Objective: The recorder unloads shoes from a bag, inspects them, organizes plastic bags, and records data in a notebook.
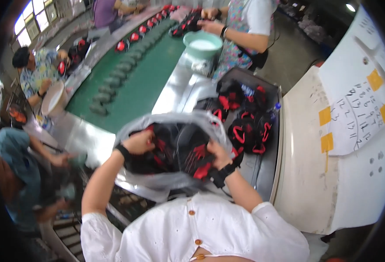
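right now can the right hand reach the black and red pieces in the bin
Probably yes: the pieces lie uncovered close by the right hand, with only the plastic bag between.

bare green belt (146,87) right of a row of dark pieces (125,67), basin (202,54) standing far, plastic bag (157,180) blocking near, heaped tray (264,172) at right

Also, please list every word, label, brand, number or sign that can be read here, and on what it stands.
White paper sheet, taped at right: handwritten numbers, partly legible; I don't copy them out.
White panel behind it: small dark marks, too blurred to read.
Beige panel: faint marks, unreadable.
Black-and-red items in the plastic bag: no readable text.
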{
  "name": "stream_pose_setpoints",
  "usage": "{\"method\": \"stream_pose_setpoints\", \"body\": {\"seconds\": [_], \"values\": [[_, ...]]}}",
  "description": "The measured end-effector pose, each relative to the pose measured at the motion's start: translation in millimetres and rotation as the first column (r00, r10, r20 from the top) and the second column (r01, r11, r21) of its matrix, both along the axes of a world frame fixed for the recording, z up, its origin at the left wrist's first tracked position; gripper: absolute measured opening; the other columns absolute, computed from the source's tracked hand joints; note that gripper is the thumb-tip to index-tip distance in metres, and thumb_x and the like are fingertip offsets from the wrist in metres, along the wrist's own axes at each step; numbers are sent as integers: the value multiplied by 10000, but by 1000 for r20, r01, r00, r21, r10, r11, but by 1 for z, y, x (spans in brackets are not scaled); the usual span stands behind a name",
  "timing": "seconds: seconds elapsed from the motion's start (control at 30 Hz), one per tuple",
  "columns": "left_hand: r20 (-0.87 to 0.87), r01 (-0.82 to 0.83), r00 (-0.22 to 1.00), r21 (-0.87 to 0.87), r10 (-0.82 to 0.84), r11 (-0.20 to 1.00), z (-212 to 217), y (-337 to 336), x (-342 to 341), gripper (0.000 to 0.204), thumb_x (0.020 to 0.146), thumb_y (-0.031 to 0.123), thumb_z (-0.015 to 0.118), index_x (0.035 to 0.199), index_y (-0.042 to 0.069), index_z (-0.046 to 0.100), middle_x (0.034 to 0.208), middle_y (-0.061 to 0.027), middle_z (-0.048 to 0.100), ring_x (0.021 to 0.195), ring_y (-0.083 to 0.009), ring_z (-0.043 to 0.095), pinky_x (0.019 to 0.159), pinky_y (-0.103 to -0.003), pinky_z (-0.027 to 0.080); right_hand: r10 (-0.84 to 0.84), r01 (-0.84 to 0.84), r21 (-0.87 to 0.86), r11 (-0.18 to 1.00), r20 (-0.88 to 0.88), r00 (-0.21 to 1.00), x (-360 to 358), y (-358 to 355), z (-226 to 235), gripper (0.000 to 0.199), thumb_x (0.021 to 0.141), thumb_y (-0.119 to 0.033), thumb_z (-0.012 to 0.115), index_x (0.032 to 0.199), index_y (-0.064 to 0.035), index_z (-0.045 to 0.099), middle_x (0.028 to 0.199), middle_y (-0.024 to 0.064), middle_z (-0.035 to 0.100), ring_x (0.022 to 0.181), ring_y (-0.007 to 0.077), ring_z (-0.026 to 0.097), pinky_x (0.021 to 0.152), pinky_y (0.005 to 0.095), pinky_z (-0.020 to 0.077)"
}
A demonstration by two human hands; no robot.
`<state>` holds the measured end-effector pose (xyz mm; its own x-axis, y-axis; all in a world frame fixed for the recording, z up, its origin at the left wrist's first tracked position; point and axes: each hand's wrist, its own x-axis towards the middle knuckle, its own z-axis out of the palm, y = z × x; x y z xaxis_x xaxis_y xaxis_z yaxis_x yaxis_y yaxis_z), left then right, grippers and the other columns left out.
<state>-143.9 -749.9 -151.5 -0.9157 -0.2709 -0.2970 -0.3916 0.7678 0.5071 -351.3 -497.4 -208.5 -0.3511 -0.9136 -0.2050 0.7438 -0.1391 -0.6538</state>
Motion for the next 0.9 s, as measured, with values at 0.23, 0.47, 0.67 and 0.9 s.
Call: {"method": "stream_pose_setpoints", "body": {"seconds": [0.23, 0.47, 0.67, 0.9], "values": [[37, 5, 999, -26, -4, 1000, 1, -18, -31, 644, 735, 335, 678, 1206, -22, 422, 1146, -231, 543, 1074, -346, 527, 896, -393, 419, -159, 142, 125, 982, 141, 977, -13, -24, 30, 318, 889, -294, 532, 1082, -47, 583, 996, 96, 637, 913, 207, 614, 843, 353, 483], [-84, 46, 996, 421, -12, 906, -25, -41, -23, 641, 738, 278, 722, 1226, -16, 427, 1156, -162, 525, 1046, -216, 517, 892, -329, 409, 195, -164, -121, 979, 324, 926, -16, -20, 25, 366, 911, -298, 487, 1155, -30, 539, 1090, 115, 603, 980, 234, 592, 880, 361, 465], [-113, 61, 993, 237, -35, 970, 32, -3, -26, 371, 744, 238, 715, 966, -7, 547, 815, -83, 539, 776, -175, 517, 697, -327, 417, 121, -132, -81, 988, -129, 984, 4, -6, 27, 454, 783, -108, 652, 1201, -35, 489, 1149, 74, 564, 1029, 203, 558, 926, 329, 421], [-468, 159, 868, 584, 169, 796, 75, 33, -3, 473, 812, 237, 664, 1167, -2, 462, 1087, -64, 532, 1019, -141, 484, 900, -291, 390, -109, 68, -145, 987, -299, 948, 2, -11, 54, 560, 707, 23, 631, 1234, -25, 449, 1141, 73, 561, 1052, 191, 535, 940, 310, 397]]}}
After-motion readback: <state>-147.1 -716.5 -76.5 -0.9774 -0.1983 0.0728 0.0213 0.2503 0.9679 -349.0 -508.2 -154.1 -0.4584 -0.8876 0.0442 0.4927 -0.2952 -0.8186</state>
